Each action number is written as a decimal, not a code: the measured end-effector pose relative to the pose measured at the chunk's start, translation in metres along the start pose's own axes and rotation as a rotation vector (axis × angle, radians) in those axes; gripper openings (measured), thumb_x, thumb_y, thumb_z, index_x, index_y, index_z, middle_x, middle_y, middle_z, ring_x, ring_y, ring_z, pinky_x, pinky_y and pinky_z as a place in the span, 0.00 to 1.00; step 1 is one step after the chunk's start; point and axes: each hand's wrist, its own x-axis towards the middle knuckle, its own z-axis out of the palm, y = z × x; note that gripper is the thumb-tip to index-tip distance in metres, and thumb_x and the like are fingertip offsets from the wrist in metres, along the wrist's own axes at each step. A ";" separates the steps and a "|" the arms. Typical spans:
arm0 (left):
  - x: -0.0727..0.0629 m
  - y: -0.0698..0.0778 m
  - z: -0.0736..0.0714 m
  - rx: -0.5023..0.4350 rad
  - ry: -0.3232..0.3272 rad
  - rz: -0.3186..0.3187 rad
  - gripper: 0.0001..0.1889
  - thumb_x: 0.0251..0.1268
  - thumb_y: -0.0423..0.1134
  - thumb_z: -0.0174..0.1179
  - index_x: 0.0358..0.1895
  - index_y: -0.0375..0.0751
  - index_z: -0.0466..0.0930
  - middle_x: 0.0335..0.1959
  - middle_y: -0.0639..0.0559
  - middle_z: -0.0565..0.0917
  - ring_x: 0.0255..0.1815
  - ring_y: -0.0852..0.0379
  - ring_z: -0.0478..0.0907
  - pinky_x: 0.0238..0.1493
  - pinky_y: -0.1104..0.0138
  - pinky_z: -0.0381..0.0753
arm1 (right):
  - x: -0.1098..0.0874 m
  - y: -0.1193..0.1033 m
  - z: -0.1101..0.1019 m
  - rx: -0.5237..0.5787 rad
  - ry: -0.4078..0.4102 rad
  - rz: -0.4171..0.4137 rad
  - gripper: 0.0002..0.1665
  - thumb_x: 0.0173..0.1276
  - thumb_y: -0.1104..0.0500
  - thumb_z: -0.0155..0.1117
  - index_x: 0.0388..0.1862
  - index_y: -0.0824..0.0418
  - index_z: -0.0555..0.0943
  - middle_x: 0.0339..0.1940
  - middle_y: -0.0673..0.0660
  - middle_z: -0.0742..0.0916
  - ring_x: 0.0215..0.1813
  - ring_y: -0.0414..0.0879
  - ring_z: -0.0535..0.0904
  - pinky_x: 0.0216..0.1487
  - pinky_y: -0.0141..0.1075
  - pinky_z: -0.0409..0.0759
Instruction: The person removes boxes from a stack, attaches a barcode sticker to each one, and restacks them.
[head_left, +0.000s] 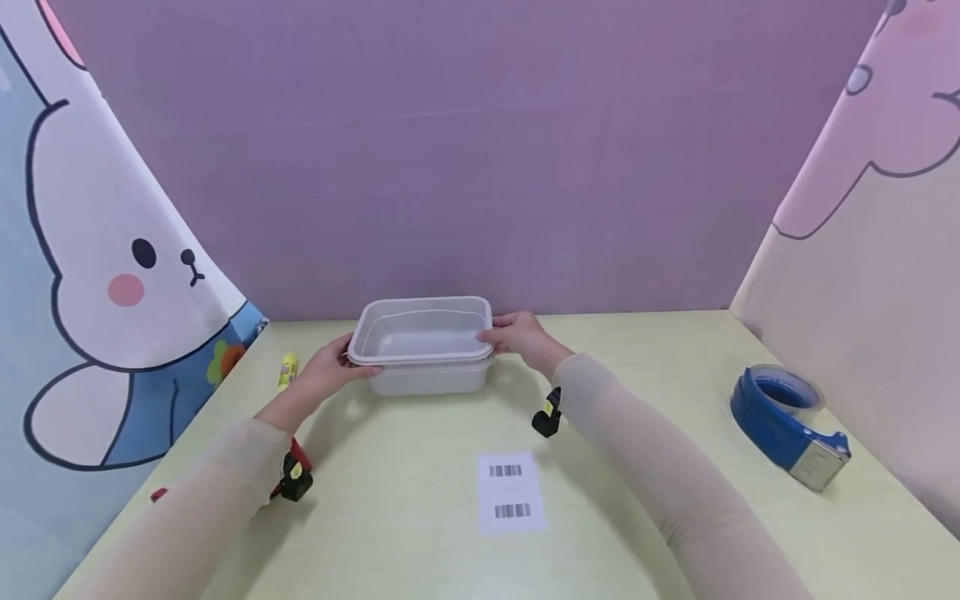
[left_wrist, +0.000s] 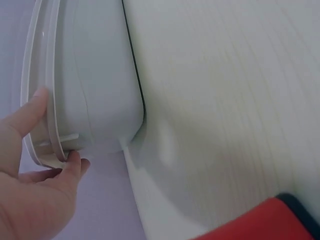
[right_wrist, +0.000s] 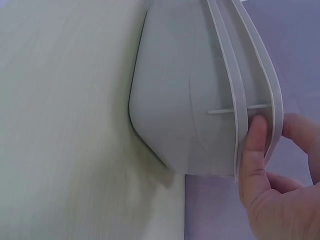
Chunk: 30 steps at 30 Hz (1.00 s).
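Observation:
Two white plastic food containers, one nested in the other, stand at the far edge of the table. The upper container [head_left: 427, 333] shows its open inside, and the lower container [head_left: 431, 382] sits beneath it. At the left end my left hand [head_left: 327, 371] grips the rims, its thumb in front and fingers behind. My right hand [head_left: 523, 340] holds the right end of the upper container. In the right wrist view its thumb [right_wrist: 257, 137] lies between the two rims, with a finger behind the upper one.
A white paper with two barcodes [head_left: 513, 521] lies in front of the containers. On the right stands a blue tape dispenser [head_left: 772, 433] with clear tape. A yellow glue stick [head_left: 287, 371] and a red object with a black edge [left_wrist: 265, 220] are on the left. A purple wall [head_left: 480, 167] rises behind.

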 end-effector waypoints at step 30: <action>-0.005 0.012 0.001 0.058 0.028 -0.150 0.45 0.59 0.49 0.68 0.74 0.34 0.55 0.72 0.34 0.64 0.72 0.38 0.62 0.71 0.47 0.65 | 0.006 0.003 0.003 0.071 0.026 0.022 0.26 0.65 0.69 0.60 0.61 0.75 0.72 0.58 0.69 0.81 0.47 0.49 0.81 0.53 0.38 0.84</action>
